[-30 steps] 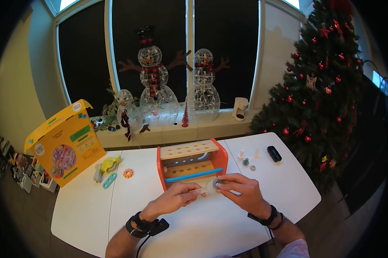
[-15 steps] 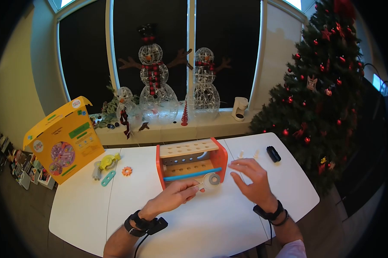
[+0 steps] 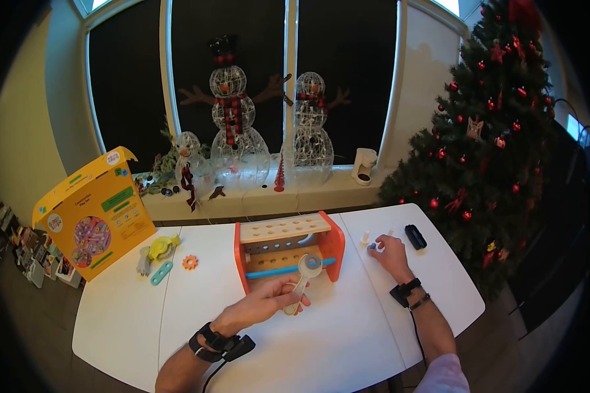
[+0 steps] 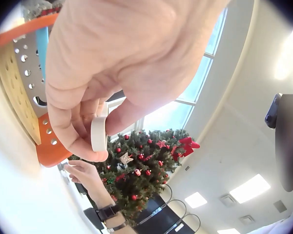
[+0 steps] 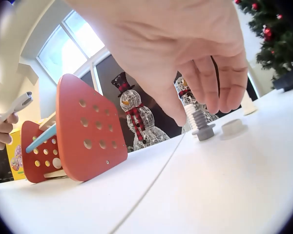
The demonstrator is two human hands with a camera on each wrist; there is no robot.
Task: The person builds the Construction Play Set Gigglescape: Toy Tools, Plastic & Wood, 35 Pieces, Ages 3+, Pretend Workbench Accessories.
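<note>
My left hand [image 3: 275, 296] grips a cream toy wrench [image 3: 297, 295] by its handle and holds it up in front of the workbench. A grey nut [image 3: 313, 262] sits in the wrench's round head. At the table's right, my right hand [image 3: 393, 257] is lowered around a grey toy bolt [image 5: 200, 124], which stands on its head. Thumb and fingers lie on either side of the threaded shaft, with the thumb tip right beside it. A small pale grey round piece [image 5: 233, 127] and a cream peg [image 5: 248, 104] are close by.
The toy workbench [image 3: 336, 247], with red sides and a blue bar, stands mid-table. At the left are a yellow box [image 3: 95, 216], a yellow-green toy [image 3: 162, 247], a teal strip [image 3: 161, 273] and an orange gear [image 3: 190, 262]. A black case [image 3: 414, 237] lies far right.
My right hand has left the wrench head and moved right to the grey bolt. My left hand has turned the wrench from nearly level to upright, nut end up.
</note>
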